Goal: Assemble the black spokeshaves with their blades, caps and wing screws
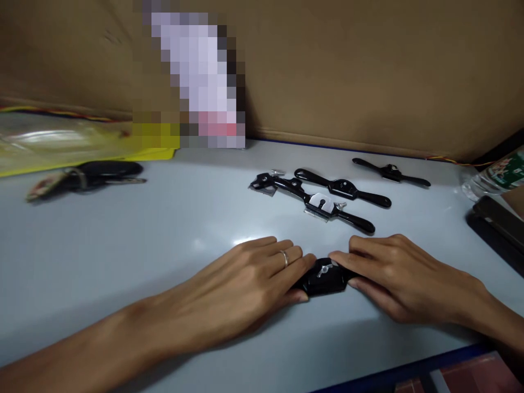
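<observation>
Holding the black tool (327, 285) on my side of the other black tools (343, 188), I see its silver screw (325, 270) in place; what remains undone, I cannot tell. My left hand (262, 273) and right hand (395, 273) clasp its opposite ends, backs upward, forearms angled inward over the table (327, 338).

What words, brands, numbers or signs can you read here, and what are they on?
None can be read.
Bottle label: pale marks on green, too small and blurred.
Cardboard: faint dark marks at upper left, too blurred.
Pixelated item: blocked out, unreadable.
Held tool: no lettering shows.
</observation>
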